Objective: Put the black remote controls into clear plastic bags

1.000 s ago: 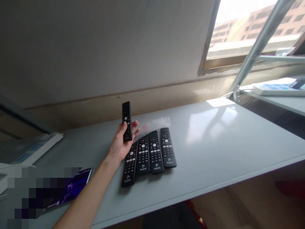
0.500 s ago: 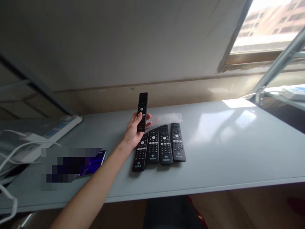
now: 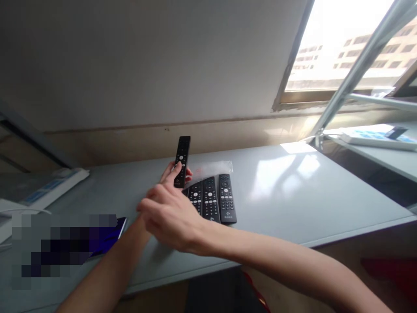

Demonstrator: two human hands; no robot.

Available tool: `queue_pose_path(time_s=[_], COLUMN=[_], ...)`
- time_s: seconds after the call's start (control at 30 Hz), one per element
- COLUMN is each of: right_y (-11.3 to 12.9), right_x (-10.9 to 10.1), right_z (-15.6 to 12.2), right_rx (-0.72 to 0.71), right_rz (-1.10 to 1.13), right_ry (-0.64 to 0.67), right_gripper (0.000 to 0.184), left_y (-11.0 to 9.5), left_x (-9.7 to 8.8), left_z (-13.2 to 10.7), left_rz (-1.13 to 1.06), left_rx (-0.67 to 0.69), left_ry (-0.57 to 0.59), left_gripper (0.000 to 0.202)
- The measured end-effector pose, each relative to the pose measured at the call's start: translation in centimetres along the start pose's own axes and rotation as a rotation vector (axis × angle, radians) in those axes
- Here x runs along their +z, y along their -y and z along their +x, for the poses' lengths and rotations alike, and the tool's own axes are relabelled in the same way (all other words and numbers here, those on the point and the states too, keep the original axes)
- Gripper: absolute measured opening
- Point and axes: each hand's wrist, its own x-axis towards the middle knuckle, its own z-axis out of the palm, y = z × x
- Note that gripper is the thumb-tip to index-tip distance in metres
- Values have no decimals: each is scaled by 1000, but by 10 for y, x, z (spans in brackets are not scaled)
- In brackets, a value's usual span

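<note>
My left hand [image 3: 169, 174] is closed around a black remote control [image 3: 182, 157], held upright above the desk with the thumb on its button side. My right hand [image 3: 174, 217] reaches across in front, over my left wrist. Its fingers are curled down, and whether anything is in them is hidden. Several more black remotes lie side by side below; one remote [image 3: 227, 199] at the right end is fully visible, while another remote [image 3: 210, 198] is partly covered by my right hand and arm. Behind them lies a clear plastic bag [image 3: 213, 169].
A phone [image 3: 110, 237], partly blurred out, lies at the left of the grey desk [image 3: 276, 208]. White power strips [image 3: 55, 191] with cables stand at the left edge. A metal frame post [image 3: 352, 82] rises at the right by the window, near a box [image 3: 378, 137] on another surface.
My right hand has come in from the right and now lies across my left wrist. The left hand still holds the remote upright. The view has turned to the right.
</note>
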Motion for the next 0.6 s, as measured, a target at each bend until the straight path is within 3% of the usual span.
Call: queue_pose_path(time_s=[0.07, 0.13, 0.2, 0.3, 0.4, 0.53, 0.6], right_y=[5, 10, 16, 24, 33, 44, 46], right_x=[29, 52, 69, 87, 98, 108, 113], right_z=[35, 70, 100, 125, 126, 111, 110], right_rx=[-44, 33, 102, 189, 155, 91, 61], right_rz=[-97, -135, -119, -68, -39, -15, -12], right_ry=[124, 243, 461, 677, 666, 498, 467], right_gripper=[21, 42, 67, 84, 89, 57, 52], left_y=[-1, -1, 0, 3, 6, 7, 6], left_x=[0, -1, -2, -3, -2, 0, 0], left_z=[2, 4, 6, 7, 6, 5, 4], left_rz=[-19, -47, -67, -69, -38, -2, 19], left_rx=[-7, -36, -41, -15, 4, 16, 26], left_ry=[34, 52, 33, -30, -95, -114, -101], left_gripper=[34, 37, 38, 37, 37, 37, 38])
